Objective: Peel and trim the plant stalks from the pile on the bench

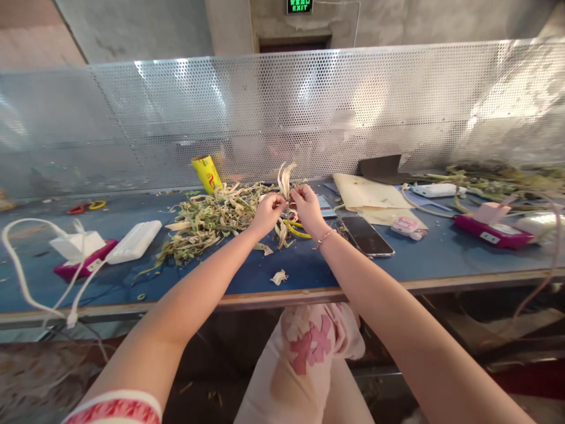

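Observation:
Between my two hands, over the middle of the blue table, a dried plant piece (286, 175) stands upright with pale, papery leaves or petals at its top. My left hand (268, 212) pinches it from the left with thumb and fingers. From the right, the fingers of my right hand (308, 208) are closed on it too, close to the left fingertips. A heap of dried plant bits (212, 218), green and straw-coloured, lies beside my left hand. Below the hands, a pale scrap (279, 277) rests near the table's front edge. A yellow ring (300, 234) lies partly hidden behind my right wrist.
A black phone (366, 235) lies right of my right wrist. Behind the heap leans a yellow tube (207, 175). White power bank (135, 241) and cables are at left; brown paper (371, 191), a magenta power strip (494, 231) and stems (498, 182) at right. A perforated metal panel (282, 112) borders the back.

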Action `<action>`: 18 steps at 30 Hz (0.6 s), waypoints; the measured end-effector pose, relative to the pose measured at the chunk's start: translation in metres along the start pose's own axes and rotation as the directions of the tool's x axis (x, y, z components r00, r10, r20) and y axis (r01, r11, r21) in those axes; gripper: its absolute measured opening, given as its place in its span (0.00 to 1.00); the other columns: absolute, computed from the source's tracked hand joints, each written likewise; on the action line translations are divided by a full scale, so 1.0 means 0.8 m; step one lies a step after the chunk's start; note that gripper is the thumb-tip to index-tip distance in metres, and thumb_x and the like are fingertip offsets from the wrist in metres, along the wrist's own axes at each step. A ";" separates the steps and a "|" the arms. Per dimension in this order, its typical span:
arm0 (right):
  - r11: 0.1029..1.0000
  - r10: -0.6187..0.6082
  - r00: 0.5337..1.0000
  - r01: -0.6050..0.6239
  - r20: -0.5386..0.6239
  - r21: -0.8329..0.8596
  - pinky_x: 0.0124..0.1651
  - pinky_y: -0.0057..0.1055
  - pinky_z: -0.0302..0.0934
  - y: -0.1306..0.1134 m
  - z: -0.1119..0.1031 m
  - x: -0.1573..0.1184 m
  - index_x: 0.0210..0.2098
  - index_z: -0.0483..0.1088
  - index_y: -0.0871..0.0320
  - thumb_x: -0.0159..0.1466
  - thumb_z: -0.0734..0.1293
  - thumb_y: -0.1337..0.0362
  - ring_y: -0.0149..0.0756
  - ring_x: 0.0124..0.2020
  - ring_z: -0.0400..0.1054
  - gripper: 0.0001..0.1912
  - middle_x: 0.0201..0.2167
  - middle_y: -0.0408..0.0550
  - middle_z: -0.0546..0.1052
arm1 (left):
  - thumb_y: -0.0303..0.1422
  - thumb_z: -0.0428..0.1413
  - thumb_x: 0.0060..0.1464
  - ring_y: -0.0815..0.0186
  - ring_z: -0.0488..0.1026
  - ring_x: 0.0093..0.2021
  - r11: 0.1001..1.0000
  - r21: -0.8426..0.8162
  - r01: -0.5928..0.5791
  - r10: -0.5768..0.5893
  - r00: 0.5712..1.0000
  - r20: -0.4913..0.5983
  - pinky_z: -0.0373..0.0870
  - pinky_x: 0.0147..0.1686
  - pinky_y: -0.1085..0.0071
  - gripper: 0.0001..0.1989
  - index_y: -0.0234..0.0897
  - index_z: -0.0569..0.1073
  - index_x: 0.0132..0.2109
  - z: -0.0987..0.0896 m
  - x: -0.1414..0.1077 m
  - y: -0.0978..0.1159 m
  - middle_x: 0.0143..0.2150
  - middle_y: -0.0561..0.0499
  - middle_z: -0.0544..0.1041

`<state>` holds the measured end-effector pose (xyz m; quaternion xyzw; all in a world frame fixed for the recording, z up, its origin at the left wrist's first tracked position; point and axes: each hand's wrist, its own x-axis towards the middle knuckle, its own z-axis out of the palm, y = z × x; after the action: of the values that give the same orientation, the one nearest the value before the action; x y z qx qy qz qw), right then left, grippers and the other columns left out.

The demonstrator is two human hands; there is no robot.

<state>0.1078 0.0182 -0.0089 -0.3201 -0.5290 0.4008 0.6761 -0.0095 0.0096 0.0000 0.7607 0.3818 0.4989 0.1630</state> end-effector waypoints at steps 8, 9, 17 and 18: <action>0.999 0.005 0.999 -0.006 -0.042 -0.034 0.28 0.24 0.56 0.002 -0.003 0.001 0.23 0.57 0.56 0.53 0.60 0.61 0.24 0.23 0.57 0.07 0.23 0.39 0.63 | 0.30 0.50 0.49 0.71 0.62 0.28 0.984 -0.154 0.092 -0.070 0.987 0.145 0.62 0.34 0.72 0.05 0.34 0.63 0.27 0.003 -0.001 -0.001 0.26 0.54 0.64; 1.000 0.014 0.999 -0.015 -0.049 -0.027 0.27 0.24 0.56 0.002 -0.002 0.001 0.23 0.57 0.56 0.53 0.60 0.62 0.24 0.22 0.56 0.06 0.22 0.39 0.62 | 0.30 0.51 0.49 0.71 0.62 0.29 0.987 -0.139 0.076 -0.056 0.988 0.144 0.62 0.34 0.72 0.05 0.34 0.63 0.27 0.002 0.000 -0.001 0.27 0.53 0.64; 0.994 0.105 0.993 -0.103 -0.063 0.034 0.25 0.23 0.53 0.001 -0.001 0.000 0.23 0.55 0.56 0.53 0.61 0.62 0.23 0.21 0.56 0.08 0.22 0.38 0.62 | 0.28 0.53 0.46 0.69 0.64 0.32 0.996 -0.085 0.000 0.014 0.987 0.160 0.63 0.36 0.70 0.04 0.34 0.65 0.25 0.000 0.003 -0.003 0.29 0.52 0.66; 0.996 0.093 0.994 -0.092 -0.048 0.020 0.25 0.23 0.53 0.000 -0.002 0.001 0.24 0.55 0.56 0.53 0.61 0.61 0.23 0.21 0.56 0.08 0.23 0.38 0.63 | 0.29 0.53 0.45 0.70 0.63 0.30 0.993 -0.110 0.038 -0.019 0.986 0.168 0.63 0.35 0.71 0.04 0.34 0.65 0.26 0.000 0.002 -0.006 0.27 0.53 0.65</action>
<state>0.1093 0.0192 -0.0091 -0.3481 -0.4932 0.4285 0.6723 -0.0111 0.0144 -0.0021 0.7837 0.3490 0.4520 0.2444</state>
